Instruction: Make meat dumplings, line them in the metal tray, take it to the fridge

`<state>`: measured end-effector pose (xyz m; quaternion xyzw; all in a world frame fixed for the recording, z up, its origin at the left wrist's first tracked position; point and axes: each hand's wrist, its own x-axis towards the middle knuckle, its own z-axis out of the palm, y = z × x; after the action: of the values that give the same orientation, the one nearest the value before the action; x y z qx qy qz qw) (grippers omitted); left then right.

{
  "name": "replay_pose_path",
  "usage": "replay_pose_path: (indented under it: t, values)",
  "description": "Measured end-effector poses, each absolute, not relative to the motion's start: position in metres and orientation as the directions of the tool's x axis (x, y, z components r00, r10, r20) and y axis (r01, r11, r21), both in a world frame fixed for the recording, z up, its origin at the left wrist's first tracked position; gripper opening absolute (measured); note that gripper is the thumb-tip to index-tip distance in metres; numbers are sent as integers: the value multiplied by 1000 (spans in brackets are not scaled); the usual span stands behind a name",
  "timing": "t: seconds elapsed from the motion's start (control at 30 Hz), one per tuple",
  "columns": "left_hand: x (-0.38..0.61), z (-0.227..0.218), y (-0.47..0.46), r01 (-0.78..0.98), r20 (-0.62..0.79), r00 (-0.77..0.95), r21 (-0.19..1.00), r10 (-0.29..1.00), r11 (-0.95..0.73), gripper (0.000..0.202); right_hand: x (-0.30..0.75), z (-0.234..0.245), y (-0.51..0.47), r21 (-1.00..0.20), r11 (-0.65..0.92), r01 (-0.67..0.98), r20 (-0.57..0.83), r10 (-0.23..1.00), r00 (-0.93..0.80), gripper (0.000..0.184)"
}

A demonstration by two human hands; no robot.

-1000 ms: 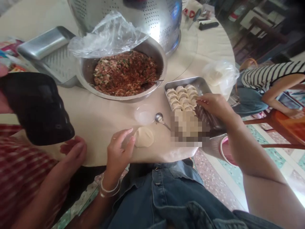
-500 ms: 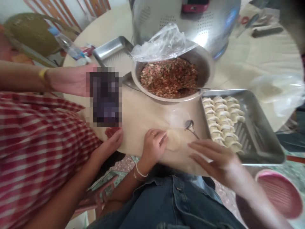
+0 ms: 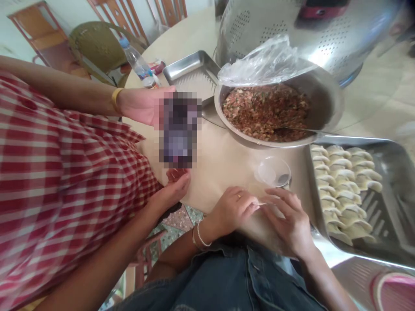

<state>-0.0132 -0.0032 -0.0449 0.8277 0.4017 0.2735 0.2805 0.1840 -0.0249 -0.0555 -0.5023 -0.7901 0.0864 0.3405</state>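
Head view: left grip (image 3: 233,209) pinching dough (image 3: 262,204), right grip (image 3: 290,218) parted; cream tabletop (image 3: 214,151), wooden chairs (image 3: 58,56).

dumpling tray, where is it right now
In the head view, the dumpling tray is at the far right, just to the right of the person's right hand and below and right of the large metal bowl.

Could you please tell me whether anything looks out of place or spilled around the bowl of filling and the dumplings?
I see no obvious spill, and the dumplings sit in fairly neat rows. The one slightly odd thing is the clear plastic, bunched over the far rim of the bowl, leaving most of the filling uncovered.
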Motion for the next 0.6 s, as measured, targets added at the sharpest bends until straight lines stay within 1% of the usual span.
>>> replay_pose_path:
  t: [0.07,0.13,0.23,0.3,0.37,0.43,0.5,0.57,0.6]
  values:
    - [-15,-49,-4,509,267,512,671,817,-538,27,184,-52,-24,-506,498,704,460,846,-269,12]
    - [-16,-53,-3,503,295,532,644,794,-576,35,184,-47,-24,-524,547,652,465,826,-319,15]
    - [-17,-57,-1,433,313,632,617,709,-658,31,184,-38,-26,-536,630,561,476,775,-415,19]
    - [-17,-58,-1,366,331,674,627,661,-687,34,187,-29,-30,-554,648,523,476,762,-439,25]
    - [-17,-56,-2,328,355,659,657,663,-678,40,196,-18,-34,-567,633,527,482,774,-412,37]
    - [-19,-53,-4,287,367,612,722,700,-630,48,210,-1,-34,-552,599,579,515,792,-328,51]
    - [-22,-49,-6,232,326,555,822,765,-519,52,226,19,-24,-500,534,682,564,798,-211,59]
    - [-24,-43,-7,181,223,473,923,853,-341,50,243,37,-5,-425,422,801,602,792,-99,61]
    - [-25,-41,-8,155,150,417,960,897,-232,45,250,45,8,-401,373,837,585,807,-79,60]
